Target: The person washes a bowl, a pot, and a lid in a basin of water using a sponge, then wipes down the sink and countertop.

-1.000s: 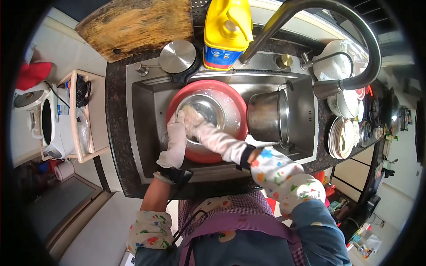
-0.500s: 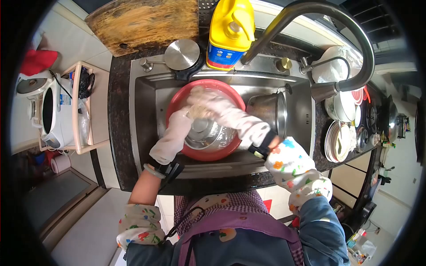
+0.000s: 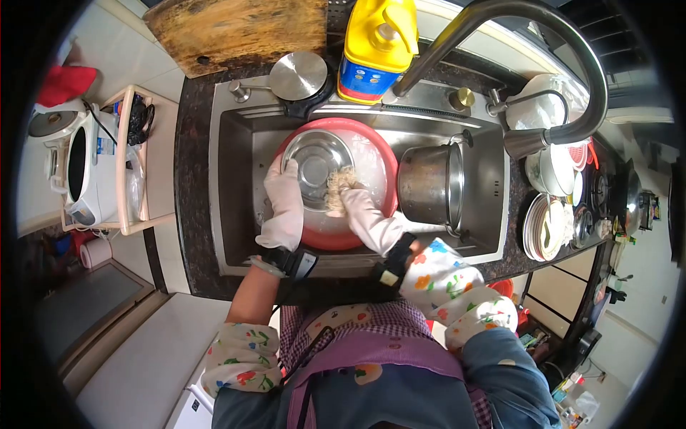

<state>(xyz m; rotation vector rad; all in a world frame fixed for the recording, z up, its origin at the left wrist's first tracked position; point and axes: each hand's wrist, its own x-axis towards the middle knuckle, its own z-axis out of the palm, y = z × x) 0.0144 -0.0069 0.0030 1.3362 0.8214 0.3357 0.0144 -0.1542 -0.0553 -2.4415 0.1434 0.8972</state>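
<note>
Two-sided hold on a metal bowl [image 3: 314,171] inside a red basin [image 3: 390,171]

At the far left, a wooden board [image 3: 236,39] stands at the back of the dark worktop [image 3: 193,214], clear of the sink [image 3: 239,164]. Next comes the gloved left hand [image 3: 281,201], its thumb over the bowl's left rim; the other fingers are mostly hidden, probably gripping the outer side. That hold looks meant to steady the bowl while leaving its inside exposed.

The bowl lies within the basin, its hollow facing up, beside cloudy liquid. The basin seems to serve as a contained wet space inside the larger sink. At the bowl's right side, the gloved right hand [image 3: 357,205] has its fingers closed around a pale, fibrous pad [image 3: 339,189], which leads the hand and appears to meet the metal first.

Behind the basin, a yellow jug [image 3: 376,53] stands on the sink's back edge, presumably put there to be within reach. Right of the basin, a metal pot [image 3: 423,187] lies on its side in the sink, perhaps to fit the narrow room left there. Farther right, the curved tap [image 3: 600,86] holds its spout past the pot, away from both hands, and stacked plates [image 3: 543,225] occupy the worktop beyond the sink.
</note>
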